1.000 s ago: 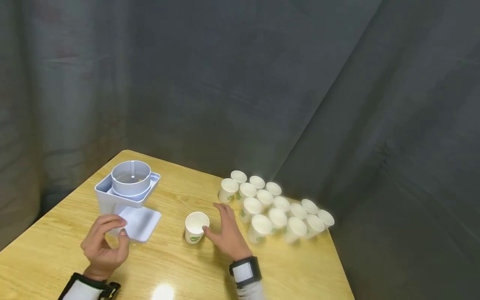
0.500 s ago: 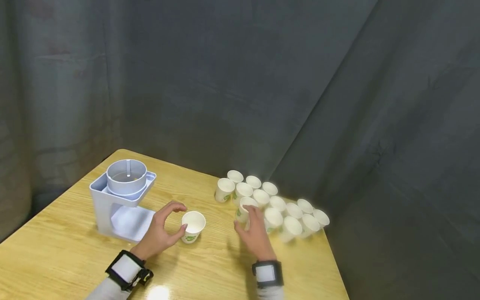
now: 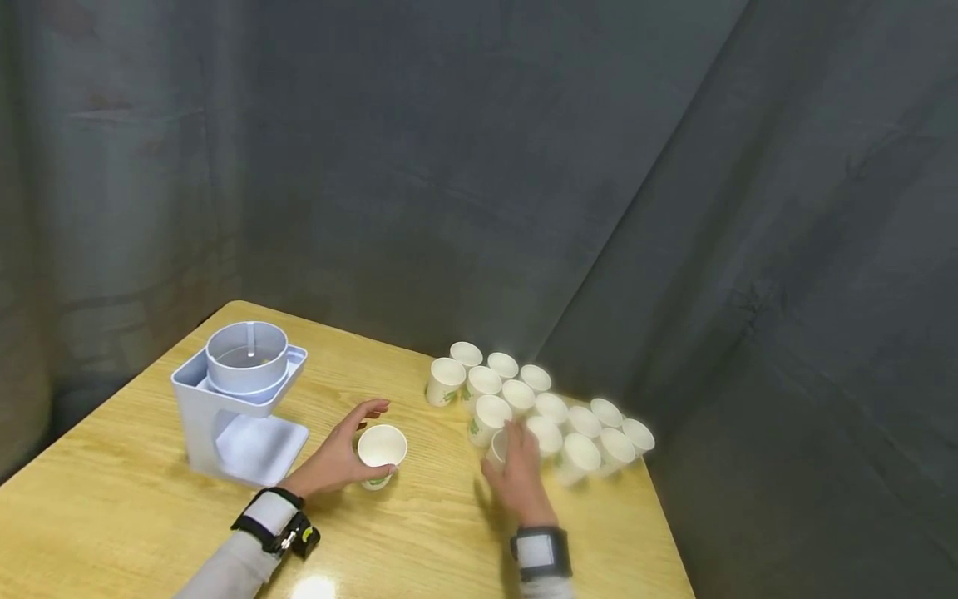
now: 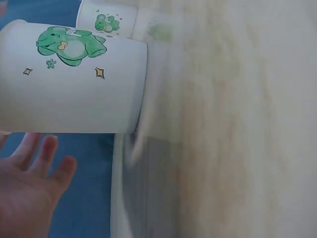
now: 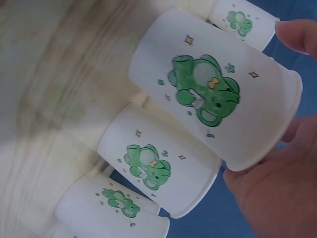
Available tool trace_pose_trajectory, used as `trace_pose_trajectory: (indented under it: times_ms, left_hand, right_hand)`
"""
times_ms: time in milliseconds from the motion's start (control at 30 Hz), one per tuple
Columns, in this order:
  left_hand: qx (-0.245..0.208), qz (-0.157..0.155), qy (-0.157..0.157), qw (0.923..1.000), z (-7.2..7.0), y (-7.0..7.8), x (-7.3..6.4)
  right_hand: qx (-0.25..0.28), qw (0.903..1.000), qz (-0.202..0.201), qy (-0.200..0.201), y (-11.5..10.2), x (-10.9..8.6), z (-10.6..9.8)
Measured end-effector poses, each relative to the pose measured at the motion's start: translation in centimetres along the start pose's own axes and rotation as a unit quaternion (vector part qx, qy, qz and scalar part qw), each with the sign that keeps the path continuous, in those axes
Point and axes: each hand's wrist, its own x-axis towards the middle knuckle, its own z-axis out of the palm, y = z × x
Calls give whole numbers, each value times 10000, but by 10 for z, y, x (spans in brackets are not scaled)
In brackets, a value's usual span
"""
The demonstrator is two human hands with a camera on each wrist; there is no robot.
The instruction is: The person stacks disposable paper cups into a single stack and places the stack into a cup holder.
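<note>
1. white paper cup point(image 3: 382, 446) stands upright and alone on the wooden table point(image 3: 419, 532), in the crook of the left hand point(image 3: 336, 462).
2. the left forearm slants up from the bottom edge toward the middle, in a pale sleeve point(image 3: 228, 570), with a black wristband point(image 3: 271, 513) round the wrist.
3. the left hand is spread in a loose c: its fingers reach past the cup's far side, and its thumb crosses the near side. a gap shows between the fingers and the rim; whether the thumb touches, i cannot tell.
4. in the left wrist view, the visible fingertips are parted, and the cup wall bears a green printed bear point(image 4: 73, 45).
5. the right forearm rises more steeply, leaning slightly left; the right hand point(image 3: 520, 481) bends over the front cup point(image 3: 497, 450) of the cluster.
6. in the right wrist view, that hand's thumb and fingers lie on opposite sides of this cup, near its rim. the cup hides part of the fingers, so i cannot tell whether they pinch it.
7. the remaining cups point(image 3: 580, 453) stand close together, just beyond and to the right of the right hand.
8. a pale dispenser point(image 3: 200, 424) stands left of the left hand.
</note>
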Motion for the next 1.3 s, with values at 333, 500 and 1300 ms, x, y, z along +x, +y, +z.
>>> trace_pose_trajectory:
  times_ms: [333, 500, 1300]
  left_hand:
    - [-182, -593, -1117, 9918, -5, -5, 3]
    - [-47, -587, -1387, 9886, -6, -7, 4]
    - [-242, -740, -1893, 9788, -9, -13, 18]
  right_hand:
    - [40, 9997, 173, -147, -1, -6, 5]
    - [4, 10000, 63, -42, -2, -9, 8]
    - [-81, 9989, 342, 313, -3, -13, 7]
